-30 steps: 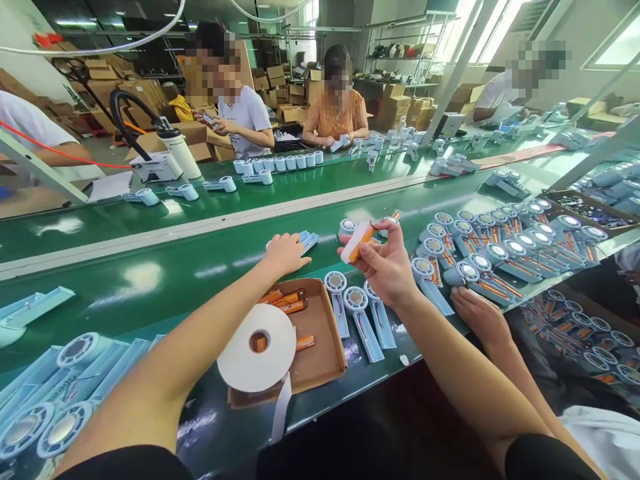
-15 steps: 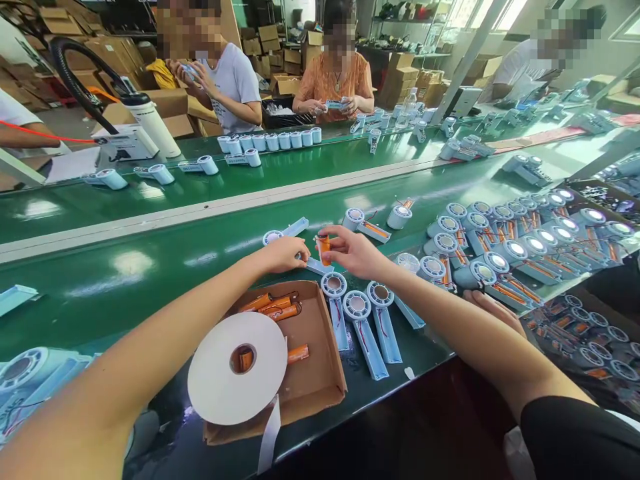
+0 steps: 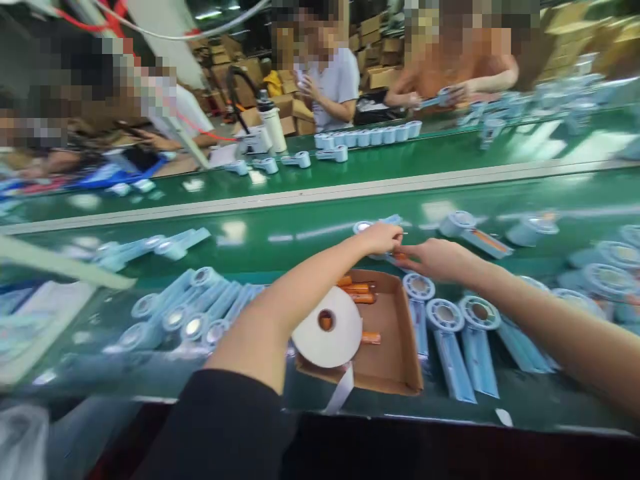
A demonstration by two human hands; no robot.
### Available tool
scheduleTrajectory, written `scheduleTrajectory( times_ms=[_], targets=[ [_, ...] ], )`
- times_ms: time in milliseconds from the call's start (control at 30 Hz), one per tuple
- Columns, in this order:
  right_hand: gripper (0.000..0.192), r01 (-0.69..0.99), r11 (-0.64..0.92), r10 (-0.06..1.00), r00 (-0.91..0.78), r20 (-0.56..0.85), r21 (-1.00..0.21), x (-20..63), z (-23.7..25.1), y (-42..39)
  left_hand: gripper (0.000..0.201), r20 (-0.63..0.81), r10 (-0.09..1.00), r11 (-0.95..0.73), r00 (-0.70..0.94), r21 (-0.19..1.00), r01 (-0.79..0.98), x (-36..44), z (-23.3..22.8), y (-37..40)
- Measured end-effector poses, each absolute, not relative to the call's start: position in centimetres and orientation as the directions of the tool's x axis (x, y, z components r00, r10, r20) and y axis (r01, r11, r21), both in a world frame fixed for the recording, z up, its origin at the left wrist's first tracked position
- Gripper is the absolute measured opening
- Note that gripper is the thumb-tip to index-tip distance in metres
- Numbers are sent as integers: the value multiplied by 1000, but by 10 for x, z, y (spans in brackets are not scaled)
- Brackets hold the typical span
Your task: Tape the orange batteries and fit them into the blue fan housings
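My left hand is closed in a pinch above the green belt, a thin pale bit showing at its fingertips that I cannot make out. Close beside it, my right hand grips an orange battery, mostly covered by the fingers. Under and behind both hands lies a light-blue fan housing with a long handle, partly hidden. Nearer to me, a cardboard tray holds several orange batteries and a white tape roll, its loose end hanging over the front.
Several light-blue fan housings lie right of the tray, and more are grouped at left. Fan bodies with batteries stand farther right. Across the pale divider rail, co-workers handle parts beside a row of housings.
My view has swung left, so the scene sits farther right and is blurred. My hands have come together, and the battery in my right hand is now lower, against the left fingers.
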State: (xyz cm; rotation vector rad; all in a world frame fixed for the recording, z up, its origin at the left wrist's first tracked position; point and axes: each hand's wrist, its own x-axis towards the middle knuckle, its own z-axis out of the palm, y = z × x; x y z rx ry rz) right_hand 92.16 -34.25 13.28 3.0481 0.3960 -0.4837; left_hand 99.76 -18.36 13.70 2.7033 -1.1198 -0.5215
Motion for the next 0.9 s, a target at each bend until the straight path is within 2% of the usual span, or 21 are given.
scheduleTrajectory(
  times_ms=[100, 200, 300, 400, 533, 667, 800, 833, 900],
  targets=[
    [45, 306, -949, 257, 886, -386, 71, 934, 134, -336, 31, -248, -704, -710, 666, 287, -643, 1001, 133, -186],
    [44, 372, -927, 314, 841, -441, 48, 937, 141, -335, 30, -224, -711, -702, 667, 293, -649, 1001, 129, -189],
    [44, 376, -925, 305, 819, -487, 54, 935, 148, -341, 27, -209, -716, -695, 667, 306, -650, 997, 130, -193],
    [45, 343, -935, 256, 829, -498, 89, 935, 147, -343, 30, -217, -704, -706, 676, 316, -634, 990, 135, -195],
    [37, 413, -905, 318, 816, -483, 102, 939, 140, -335, 31, -224, -678, -731, 700, 299, -613, 982, 147, -199],
    [29, 403, -910, 331, 846, -418, 96, 939, 137, -333, 28, -200, -708, -703, 677, 287, -650, 968, 169, -190],
    [32, 263, -961, 235, 939, -250, 84, 934, 140, -350, 41, -130, -744, -663, 655, 270, -699, 930, 194, -138],
    [36, 220, -973, 204, 960, -191, 69, 931, 144, -355, 40, -139, -757, -650, 639, 261, -714, 917, 197, -118],
    [44, 160, -987, 157, 984, -79, 31, 923, 154, -359, 31, -252, -811, -583, 529, 271, -766, 888, 200, -75]
  ],
)
